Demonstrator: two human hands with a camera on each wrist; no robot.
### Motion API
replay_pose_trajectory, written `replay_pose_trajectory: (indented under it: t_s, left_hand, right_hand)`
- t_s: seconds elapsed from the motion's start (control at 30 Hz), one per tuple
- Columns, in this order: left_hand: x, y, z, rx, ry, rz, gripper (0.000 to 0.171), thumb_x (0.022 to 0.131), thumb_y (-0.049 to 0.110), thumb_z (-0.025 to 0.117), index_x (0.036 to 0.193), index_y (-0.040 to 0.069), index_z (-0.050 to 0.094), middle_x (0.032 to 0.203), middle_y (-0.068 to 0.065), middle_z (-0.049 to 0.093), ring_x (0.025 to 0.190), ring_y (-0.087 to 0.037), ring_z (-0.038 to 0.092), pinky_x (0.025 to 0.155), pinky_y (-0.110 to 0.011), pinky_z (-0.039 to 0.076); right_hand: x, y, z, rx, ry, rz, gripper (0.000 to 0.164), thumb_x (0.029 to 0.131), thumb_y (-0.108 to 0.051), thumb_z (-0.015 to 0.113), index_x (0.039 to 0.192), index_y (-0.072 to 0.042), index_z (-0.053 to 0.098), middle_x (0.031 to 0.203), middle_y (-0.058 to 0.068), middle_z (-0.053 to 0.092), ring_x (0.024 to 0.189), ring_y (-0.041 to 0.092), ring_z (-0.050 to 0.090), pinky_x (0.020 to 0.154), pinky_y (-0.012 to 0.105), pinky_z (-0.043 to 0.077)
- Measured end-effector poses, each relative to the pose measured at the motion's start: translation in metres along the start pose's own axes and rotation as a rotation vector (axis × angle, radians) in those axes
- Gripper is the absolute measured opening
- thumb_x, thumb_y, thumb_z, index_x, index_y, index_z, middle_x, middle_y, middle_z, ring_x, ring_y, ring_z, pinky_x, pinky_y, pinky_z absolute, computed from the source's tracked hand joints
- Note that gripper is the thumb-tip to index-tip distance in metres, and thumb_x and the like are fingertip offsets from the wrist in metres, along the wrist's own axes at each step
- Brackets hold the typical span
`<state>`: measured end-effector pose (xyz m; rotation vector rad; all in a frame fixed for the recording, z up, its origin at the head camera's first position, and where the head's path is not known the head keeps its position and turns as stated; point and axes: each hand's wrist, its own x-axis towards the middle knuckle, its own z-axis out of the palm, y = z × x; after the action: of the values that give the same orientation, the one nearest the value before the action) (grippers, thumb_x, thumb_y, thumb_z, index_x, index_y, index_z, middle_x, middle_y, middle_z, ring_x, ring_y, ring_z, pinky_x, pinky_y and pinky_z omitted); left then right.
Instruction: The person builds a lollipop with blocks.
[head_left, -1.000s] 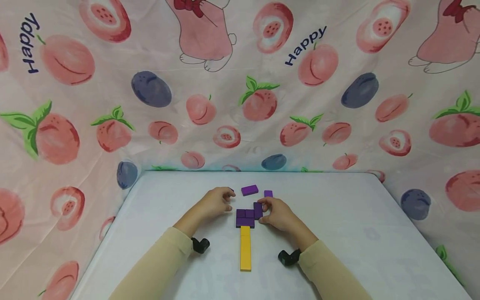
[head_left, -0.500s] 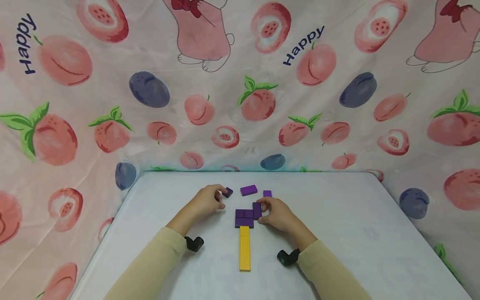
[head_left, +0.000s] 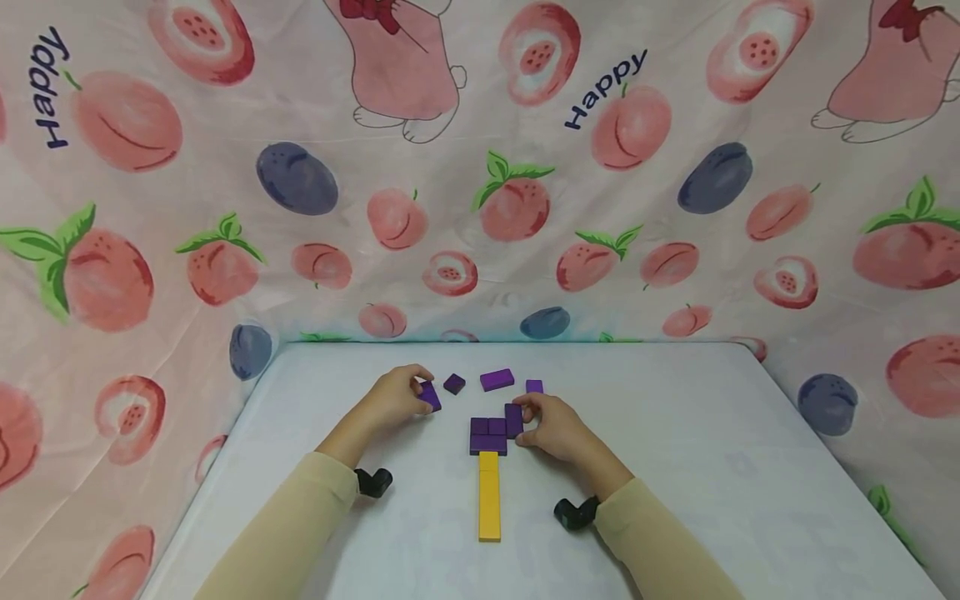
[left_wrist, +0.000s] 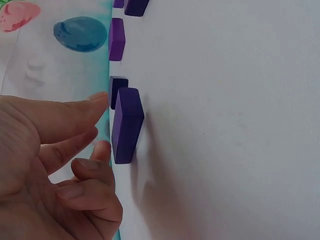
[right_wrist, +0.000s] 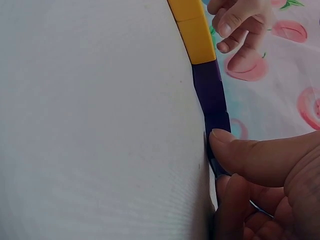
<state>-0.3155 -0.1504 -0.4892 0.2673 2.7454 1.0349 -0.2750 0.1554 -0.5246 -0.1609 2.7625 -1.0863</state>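
Observation:
My left hand [head_left: 393, 393] is at a purple block [head_left: 430, 396] at the back left, thumb and forefinger spread on either side of it. In the left wrist view that purple block [left_wrist: 127, 125] lies just beyond the fingertips, which stand apart. My right hand [head_left: 555, 427] pinches a dark purple block [head_left: 513, 421] between thumb and fingers, at the right side of a flat group of purple blocks [head_left: 488, 444]. A yellow strip of blocks [head_left: 489, 500] runs from that group toward me. In the right wrist view my right thumb [right_wrist: 235, 150] presses on a dark block.
Behind the group lie a small dark purple block [head_left: 454, 384], a longer purple block [head_left: 497, 380] and another purple block [head_left: 534, 387] partly behind my right hand. They lie on a white table [head_left: 675, 467]. A fruit-patterned cloth [head_left: 480, 208] hangs behind it.
My left hand has moved left, away from the small dark purple block, which now shows fully, to the purple block at the back left. The right hand has stayed at its block.

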Motion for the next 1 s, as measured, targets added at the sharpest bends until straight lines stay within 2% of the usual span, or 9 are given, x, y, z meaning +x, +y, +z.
replay_pose_trajectory:
  t_s: [0.57, 0.83, 1.0]
  left_hand:
    - [0.002, -0.008, 0.0, 0.009, 0.009, -0.036, 0.066, 0.082, 0.017, 0.091, 0.141, 0.008, 0.065, 0.104, -0.007, 0.067, 0.095, -0.023, 0.061, 0.091, -0.043, 0.05]
    - [0.004, -0.012, 0.004, -0.006, 0.01, -0.063, 0.064, 0.08, 0.02, 0.094, 0.137, 0.008, 0.066, 0.101, -0.006, 0.064, 0.093, -0.021, 0.059, 0.086, -0.037, 0.047]
    - [0.005, -0.013, 0.006, -0.012, 0.006, -0.058, 0.063, 0.08, 0.019, 0.093, 0.135, 0.008, 0.066, 0.1, -0.006, 0.064, 0.092, -0.022, 0.059, 0.084, -0.036, 0.046]
  right_hand:
    - [-0.002, -0.001, -0.001, 0.003, -0.006, -0.003, 0.057, 0.083, -0.01, 0.091, 0.136, -0.017, 0.07, 0.1, 0.0, 0.061, 0.096, 0.019, 0.055, 0.089, 0.038, 0.048]
    - [-0.003, -0.002, -0.001, 0.01, -0.004, -0.003, 0.057, 0.083, -0.01, 0.091, 0.136, -0.017, 0.07, 0.1, 0.001, 0.062, 0.098, 0.02, 0.056, 0.093, 0.04, 0.05]
    - [-0.003, -0.002, -0.001, 0.012, -0.003, 0.001, 0.057, 0.083, -0.01, 0.091, 0.136, -0.017, 0.07, 0.1, 0.001, 0.062, 0.097, 0.02, 0.056, 0.092, 0.04, 0.05]
